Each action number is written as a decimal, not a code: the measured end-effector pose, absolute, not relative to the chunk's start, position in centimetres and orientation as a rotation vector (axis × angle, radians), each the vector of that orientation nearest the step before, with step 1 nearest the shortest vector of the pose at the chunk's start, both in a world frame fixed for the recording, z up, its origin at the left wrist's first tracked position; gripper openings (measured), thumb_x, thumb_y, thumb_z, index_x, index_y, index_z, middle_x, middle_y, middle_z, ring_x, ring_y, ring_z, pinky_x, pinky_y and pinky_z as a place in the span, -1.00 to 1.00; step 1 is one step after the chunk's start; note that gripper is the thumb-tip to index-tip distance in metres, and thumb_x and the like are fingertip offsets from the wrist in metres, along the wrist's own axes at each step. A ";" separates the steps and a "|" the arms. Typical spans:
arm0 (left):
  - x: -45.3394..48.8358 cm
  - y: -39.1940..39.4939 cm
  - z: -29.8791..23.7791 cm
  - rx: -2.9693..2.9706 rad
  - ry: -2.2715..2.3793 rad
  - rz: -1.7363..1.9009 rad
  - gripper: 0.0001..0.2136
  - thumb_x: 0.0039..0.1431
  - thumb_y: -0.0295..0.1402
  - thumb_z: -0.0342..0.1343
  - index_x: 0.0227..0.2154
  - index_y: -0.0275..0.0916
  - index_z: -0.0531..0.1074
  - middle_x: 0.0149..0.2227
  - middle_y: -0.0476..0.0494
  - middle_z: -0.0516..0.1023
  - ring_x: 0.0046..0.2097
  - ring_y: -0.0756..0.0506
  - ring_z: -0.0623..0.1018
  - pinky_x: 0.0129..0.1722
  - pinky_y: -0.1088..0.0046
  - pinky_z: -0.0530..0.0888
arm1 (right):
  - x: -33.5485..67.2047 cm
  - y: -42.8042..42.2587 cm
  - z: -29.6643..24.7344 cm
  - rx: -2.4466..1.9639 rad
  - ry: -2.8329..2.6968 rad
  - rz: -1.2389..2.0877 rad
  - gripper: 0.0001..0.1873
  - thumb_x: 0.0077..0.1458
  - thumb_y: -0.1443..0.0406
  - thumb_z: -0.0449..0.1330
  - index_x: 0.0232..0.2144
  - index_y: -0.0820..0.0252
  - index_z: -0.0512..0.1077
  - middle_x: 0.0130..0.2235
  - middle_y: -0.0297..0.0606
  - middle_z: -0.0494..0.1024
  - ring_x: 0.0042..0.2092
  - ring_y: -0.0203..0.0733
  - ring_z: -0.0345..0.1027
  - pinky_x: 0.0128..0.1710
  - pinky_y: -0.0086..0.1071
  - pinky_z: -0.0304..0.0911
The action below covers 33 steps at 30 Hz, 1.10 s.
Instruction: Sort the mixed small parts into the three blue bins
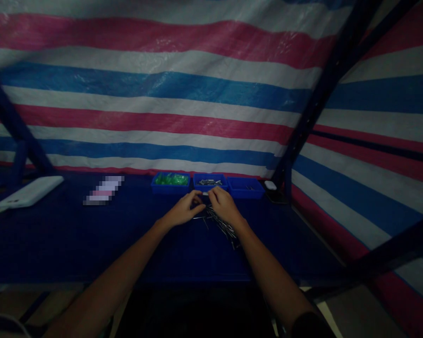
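Note:
My left hand (185, 208) and my right hand (223, 203) meet over the dark blue table (91, 234), fingers curled in a pinch around a small pale part (205, 193) that I cannot make out. A loose pile of thin metal pins (221, 225) lies just under and behind my right hand. Three small blue trays stand in a row behind the hands: the left tray (170, 183) holds green pieces, the middle tray (210, 181) holds small metal parts, the right tray (246, 187) looks nearly bare.
A white power bank (31, 191) with a cable lies at the table's left. A blurred pink-white card (103, 190) sits left of the trays. A small white object (270, 185) rests by the dark frame post (313, 108). A striped tarp forms the back and right walls.

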State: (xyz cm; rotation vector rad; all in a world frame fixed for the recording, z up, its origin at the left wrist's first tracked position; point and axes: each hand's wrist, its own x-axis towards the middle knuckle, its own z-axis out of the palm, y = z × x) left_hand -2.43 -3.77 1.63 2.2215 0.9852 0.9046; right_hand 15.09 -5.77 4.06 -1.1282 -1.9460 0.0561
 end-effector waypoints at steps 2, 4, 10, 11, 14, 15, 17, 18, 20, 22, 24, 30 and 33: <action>-2.2 -4.5 1.6 2.423 1.003 0.755 -0.39 -0.03 -0.04 0.08 0.07 -0.19 0.13 0.01 -0.28 0.32 0.04 -0.24 0.32 -0.01 0.09 0.26 | 16.3 -5.6 5.1 -1.128 -1.842 0.006 -0.81 0.17 0.29 -0.11 -0.36 0.21 0.27 -0.38 -0.26 0.37 -0.32 -0.25 0.26 -0.30 -0.39 0.14; -1.6 -5.2 1.3 2.525 1.020 0.575 -0.21 -0.11 0.06 0.09 0.16 -0.13 -0.01 0.18 -0.34 0.09 0.17 -0.35 0.13 0.05 -0.06 0.12 | 17.6 -4.9 6.4 -1.132 -1.675 -0.077 -0.78 0.18 0.27 -0.14 -0.23 0.25 0.24 -0.33 -0.22 0.38 -0.31 -0.23 0.26 -0.28 -0.37 0.15; 2.3 -6.6 0.5 2.545 1.111 0.295 -0.10 -0.17 0.22 -0.02 0.21 0.01 -0.23 0.27 -0.36 -0.27 0.24 -0.47 -0.21 0.01 -0.32 -0.25 | 19.5 -0.3 8.4 -1.342 -1.622 -0.017 -0.60 0.11 0.20 -0.02 -0.06 0.34 0.20 -0.40 -0.25 0.36 -0.36 -0.23 0.25 -0.28 -0.32 0.15; 3.0 -6.7 0.5 2.548 1.113 0.271 -0.10 -0.17 0.24 -0.05 0.21 0.02 -0.23 0.27 -0.36 -0.29 0.24 -0.47 -0.23 0.01 -0.32 -0.26 | 19.8 0.0 8.3 -1.376 -1.697 0.053 -0.57 0.09 0.19 0.01 -0.05 0.37 0.21 -0.40 -0.23 0.37 -0.36 -0.23 0.25 -0.28 -0.32 0.17; 4.9 -6.6 0.7 2.591 1.121 0.222 -0.10 -0.19 0.28 -0.10 0.21 0.03 -0.21 0.27 -0.35 -0.31 0.23 -0.48 -0.27 -0.01 -0.34 -0.27 | 21.2 -1.6 7.1 -1.384 -1.835 0.188 -0.54 0.06 0.14 0.06 -0.07 0.34 0.27 -0.35 -0.18 0.41 -0.31 -0.18 0.30 -0.27 -0.29 0.22; 5.4 -6.4 0.8 2.615 1.125 0.218 -0.11 -0.19 0.28 -0.12 0.20 0.03 -0.20 0.27 -0.35 -0.31 0.23 -0.48 -0.28 -0.01 -0.35 -0.27 | 21.9 -3.0 6.5 -1.371 -1.884 0.220 -0.54 0.06 0.13 0.06 -0.03 0.26 0.25 -0.28 -0.17 0.43 -0.25 -0.16 0.31 -0.22 -0.26 0.23; 6.2 -5.8 1.0 2.667 1.108 0.208 -0.13 -0.18 0.28 -0.12 0.20 0.03 -0.15 0.28 -0.33 -0.31 0.23 -0.49 -0.28 -0.01 -0.35 -0.24 | 23.3 -6.5 5.1 -1.331 -2.050 0.247 -0.32 0.01 0.07 0.11 0.13 0.16 0.04 -0.05 -0.07 0.34 -0.02 -0.05 0.22 -0.04 -0.14 0.15; 6.6 -5.5 1.0 2.693 1.080 0.192 -0.15 -0.17 0.27 -0.12 0.19 0.02 -0.11 0.28 -0.32 -0.29 0.23 -0.49 -0.27 -0.01 -0.35 -0.21 | 24.0 -8.4 4.3 -1.350 -2.128 0.259 -0.17 -0.05 0.02 0.14 0.19 0.14 -0.09 0.06 -0.04 0.23 0.08 0.01 0.12 0.02 -0.07 0.09; 7.2 -5.2 1.1 2.742 0.994 0.159 -0.19 -0.12 0.23 -0.11 0.18 -0.05 -0.03 0.27 -0.33 -0.21 0.24 -0.46 -0.21 0.03 -0.29 -0.12 | 24.8 -11.7 2.7 -1.421 -2.270 0.319 0.12 -0.19 -0.07 0.21 0.23 0.14 -0.33 0.22 0.01 -0.05 0.20 0.11 -0.10 0.09 0.02 -0.04; 7.5 -5.3 1.1 2.792 0.875 0.170 -0.28 -0.02 0.14 -0.10 0.16 -0.16 0.04 0.24 -0.37 -0.05 0.24 -0.40 -0.06 0.07 -0.18 -0.01 | 24.9 -13.8 1.3 -1.449 -2.407 0.342 0.28 -0.31 -0.16 0.21 0.23 0.18 -0.45 0.26 0.05 -0.26 0.25 0.18 -0.35 0.14 0.09 -0.22; 7.3 -5.7 1.3 2.824 0.747 0.237 -0.43 0.09 -0.01 -0.09 0.10 -0.22 0.15 0.16 -0.35 0.16 0.18 -0.31 0.16 0.08 -0.02 0.14 | 24.5 -14.3 0.2 -1.469 -2.476 0.340 0.32 -0.34 -0.21 0.18 0.21 0.18 -0.52 0.27 0.03 -0.36 0.26 0.17 -0.50 0.16 0.12 -0.37; 4.7 -4.8 1.8 2.743 0.703 0.625 -0.73 0.20 -0.29 -0.13 -0.12 -0.23 0.35 -0.04 -0.20 0.40 0.01 -0.12 0.36 0.03 0.29 0.29 | 22.0 -9.9 -0.3 -1.500 -2.451 0.302 0.29 -0.30 -0.26 0.09 0.20 0.16 -0.56 0.27 0.01 -0.41 0.26 0.13 -0.58 0.16 0.12 -0.41; 2.7 -3.0 1.3 2.576 0.844 0.847 -0.74 0.23 -0.32 -0.19 -0.17 -0.25 0.35 -0.08 -0.18 0.41 -0.01 -0.07 0.37 0.04 0.35 0.29 | 20.7 -7.1 0.0 -1.473 -2.453 0.308 0.28 -0.31 -0.26 0.10 0.22 0.20 -0.48 0.27 0.07 -0.30 0.26 0.18 -0.45 0.15 0.11 -0.33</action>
